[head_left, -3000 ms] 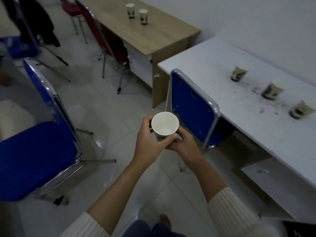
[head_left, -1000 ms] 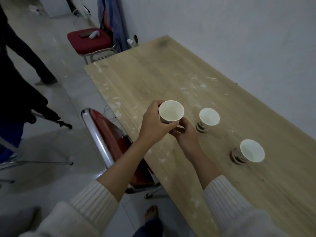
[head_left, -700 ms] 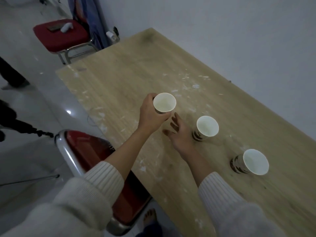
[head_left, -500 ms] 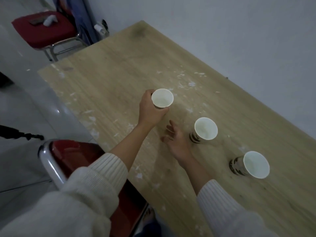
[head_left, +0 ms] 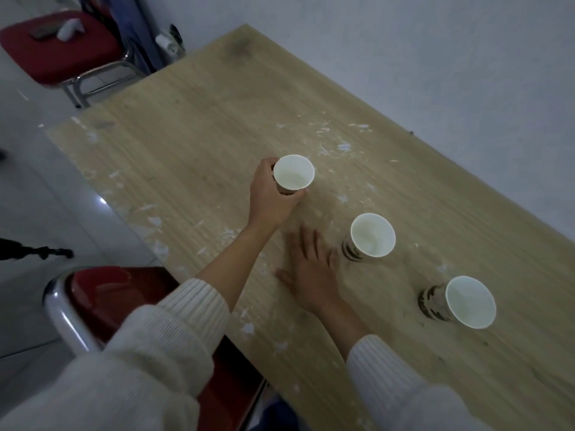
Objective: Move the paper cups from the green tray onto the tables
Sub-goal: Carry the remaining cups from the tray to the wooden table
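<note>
The left hand (head_left: pixel 271 194) is gripping the light, easily crushed far cup (head_left: pixel 293 175) by its mid wall on the tabletop (head_left: pixel 193 126), while the right hand (head_left: pixel 311 272) is lying open near it.

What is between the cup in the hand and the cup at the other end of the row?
In the head view, a third paper cup stands between the held cup and the end cup.
</note>
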`<act>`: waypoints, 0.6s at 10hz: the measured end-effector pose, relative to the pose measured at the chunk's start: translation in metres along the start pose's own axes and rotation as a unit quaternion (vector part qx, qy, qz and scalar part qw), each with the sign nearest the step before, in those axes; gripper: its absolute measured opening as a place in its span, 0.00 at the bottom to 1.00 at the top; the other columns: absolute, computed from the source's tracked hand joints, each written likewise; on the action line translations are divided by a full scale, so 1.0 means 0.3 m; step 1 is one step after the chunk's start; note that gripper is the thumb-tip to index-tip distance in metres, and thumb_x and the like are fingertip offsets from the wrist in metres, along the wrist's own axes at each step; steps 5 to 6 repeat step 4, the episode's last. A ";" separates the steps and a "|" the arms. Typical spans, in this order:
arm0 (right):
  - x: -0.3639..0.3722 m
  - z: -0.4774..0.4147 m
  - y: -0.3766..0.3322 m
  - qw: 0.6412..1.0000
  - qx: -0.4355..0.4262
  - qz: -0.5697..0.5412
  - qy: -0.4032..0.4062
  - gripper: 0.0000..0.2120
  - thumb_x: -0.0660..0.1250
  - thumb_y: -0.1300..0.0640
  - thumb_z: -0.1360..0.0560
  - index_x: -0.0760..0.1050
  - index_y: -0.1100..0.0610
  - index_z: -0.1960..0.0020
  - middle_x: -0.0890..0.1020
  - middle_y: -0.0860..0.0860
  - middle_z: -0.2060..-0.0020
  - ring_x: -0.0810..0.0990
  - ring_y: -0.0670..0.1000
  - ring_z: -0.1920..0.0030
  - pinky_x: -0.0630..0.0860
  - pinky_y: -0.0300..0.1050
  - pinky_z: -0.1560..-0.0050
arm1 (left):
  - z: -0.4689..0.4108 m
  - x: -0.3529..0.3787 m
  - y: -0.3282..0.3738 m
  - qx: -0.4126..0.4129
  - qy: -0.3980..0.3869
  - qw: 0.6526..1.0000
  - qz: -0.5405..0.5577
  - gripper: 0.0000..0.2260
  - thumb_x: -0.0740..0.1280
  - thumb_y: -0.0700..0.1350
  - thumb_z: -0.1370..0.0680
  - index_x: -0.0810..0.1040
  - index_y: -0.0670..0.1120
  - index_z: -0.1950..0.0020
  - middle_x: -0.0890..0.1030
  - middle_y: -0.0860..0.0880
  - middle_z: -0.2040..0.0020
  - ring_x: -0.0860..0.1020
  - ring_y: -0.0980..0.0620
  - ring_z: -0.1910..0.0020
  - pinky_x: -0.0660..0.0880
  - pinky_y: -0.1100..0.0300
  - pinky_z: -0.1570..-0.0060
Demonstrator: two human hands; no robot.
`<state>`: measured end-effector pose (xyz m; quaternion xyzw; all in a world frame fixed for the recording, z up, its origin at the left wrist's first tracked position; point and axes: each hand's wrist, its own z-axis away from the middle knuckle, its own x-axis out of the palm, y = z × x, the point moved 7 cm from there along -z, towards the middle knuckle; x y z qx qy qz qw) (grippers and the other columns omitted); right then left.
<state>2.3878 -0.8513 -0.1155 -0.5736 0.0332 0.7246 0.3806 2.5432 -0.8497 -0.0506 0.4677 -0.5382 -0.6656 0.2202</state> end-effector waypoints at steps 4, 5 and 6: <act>-0.005 0.011 0.019 0.999 -0.024 -0.005 -0.027 0.37 0.52 0.37 0.21 0.36 0.49 0.23 0.32 0.51 0.24 0.30 0.53 0.25 0.33 0.62 0.27 | 0.067 0.006 -0.016 -0.061 0.016 0.998 -0.027 0.38 0.80 0.47 0.37 0.66 0.39 0.33 0.70 0.43 0.35 0.72 0.48 0.38 0.70 0.63 0.42; -0.005 0.011 0.019 0.999 -0.024 -0.005 -0.027 0.37 0.52 0.37 0.21 0.36 0.49 0.23 0.32 0.51 0.24 0.30 0.53 0.25 0.33 0.62 0.27 | 0.067 0.006 -0.016 -0.061 0.016 0.998 -0.027 0.38 0.80 0.47 0.37 0.66 0.39 0.33 0.70 0.43 0.35 0.72 0.48 0.38 0.70 0.63 0.42; -0.005 0.011 0.019 0.999 -0.024 -0.005 -0.027 0.37 0.52 0.37 0.21 0.36 0.49 0.23 0.32 0.51 0.24 0.30 0.53 0.25 0.33 0.62 0.27 | 0.067 0.006 -0.016 -0.061 0.016 0.998 -0.027 0.38 0.80 0.47 0.37 0.66 0.39 0.33 0.70 0.43 0.35 0.72 0.48 0.38 0.70 0.63 0.42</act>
